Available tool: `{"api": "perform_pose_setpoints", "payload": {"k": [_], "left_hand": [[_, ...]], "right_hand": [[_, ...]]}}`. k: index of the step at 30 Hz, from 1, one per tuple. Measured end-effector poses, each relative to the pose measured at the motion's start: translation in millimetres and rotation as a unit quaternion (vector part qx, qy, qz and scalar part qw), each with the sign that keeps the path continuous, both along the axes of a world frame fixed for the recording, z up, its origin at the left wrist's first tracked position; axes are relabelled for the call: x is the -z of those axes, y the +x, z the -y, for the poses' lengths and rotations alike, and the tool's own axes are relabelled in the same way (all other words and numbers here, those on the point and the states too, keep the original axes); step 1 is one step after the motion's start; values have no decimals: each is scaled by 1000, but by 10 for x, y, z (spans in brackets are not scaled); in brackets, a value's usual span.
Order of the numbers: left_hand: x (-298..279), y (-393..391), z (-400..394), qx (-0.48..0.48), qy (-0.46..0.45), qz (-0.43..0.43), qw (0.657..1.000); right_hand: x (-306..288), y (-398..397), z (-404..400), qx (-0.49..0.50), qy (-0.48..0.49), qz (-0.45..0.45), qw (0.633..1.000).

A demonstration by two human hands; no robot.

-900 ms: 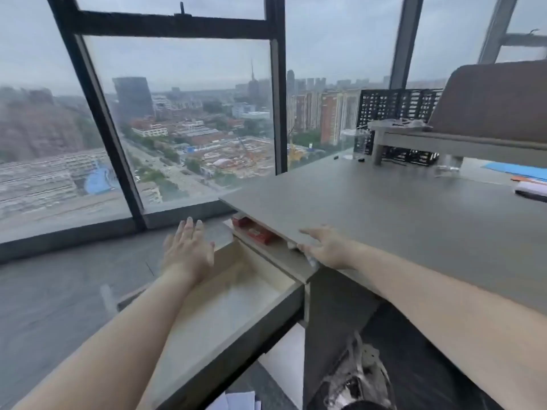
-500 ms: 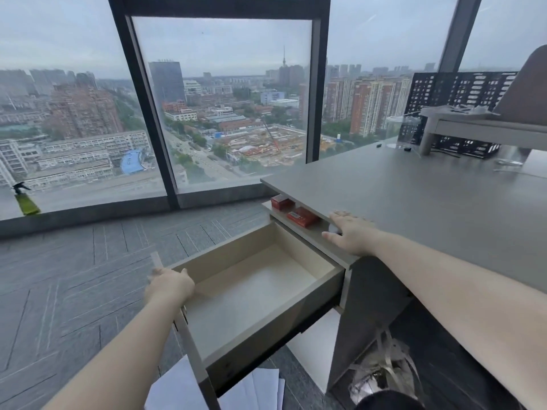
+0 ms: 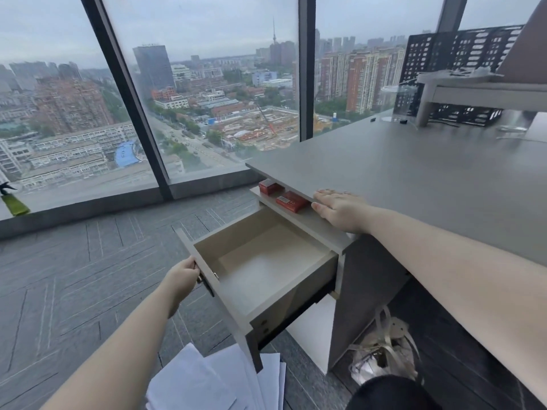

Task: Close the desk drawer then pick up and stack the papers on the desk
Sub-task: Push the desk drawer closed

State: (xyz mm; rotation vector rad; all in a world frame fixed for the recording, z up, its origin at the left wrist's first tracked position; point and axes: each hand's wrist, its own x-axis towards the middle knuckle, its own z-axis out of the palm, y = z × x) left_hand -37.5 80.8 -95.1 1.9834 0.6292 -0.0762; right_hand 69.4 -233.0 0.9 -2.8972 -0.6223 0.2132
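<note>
Fingers (image 3: 194, 266) of the left hand (image 3: 180, 281) curl on the open, empty drawer's (image 3: 266, 270) front; right hand (image 3: 340, 210) lies flat on the table (image 3: 414, 179). Closing comes first, needing a straight push; papers (image 3: 213, 380) lie on the floor.

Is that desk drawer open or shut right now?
Open. The drawer is pulled well out from the desk, its bare inside showing, with the left hand at its front panel.

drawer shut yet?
No, the drawer is pulled far out, empty inside, with the left hand on its front panel.
</note>
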Motion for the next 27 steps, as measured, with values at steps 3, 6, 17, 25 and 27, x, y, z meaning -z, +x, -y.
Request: {"api": "perform_pose_setpoints", "payload": {"k": [3, 6, 17, 25, 27], "left_hand": [[52, 162, 208, 54, 6, 5, 999], [117, 331, 398, 94, 26, 7, 995], [137, 961, 1040, 132, 141, -18, 981], [217, 1203, 1274, 163, 159, -10, 974], [240, 1267, 1306, 167, 166, -7, 972]], "right_hand": [[7, 69, 5, -10, 6, 2, 1000], [2, 116, -2, -19, 2, 6, 1000], [31, 231, 18, -32, 11, 2, 999], [45, 246, 24, -31, 22, 4, 999], [52, 258, 21, -29, 22, 6, 999]]}}
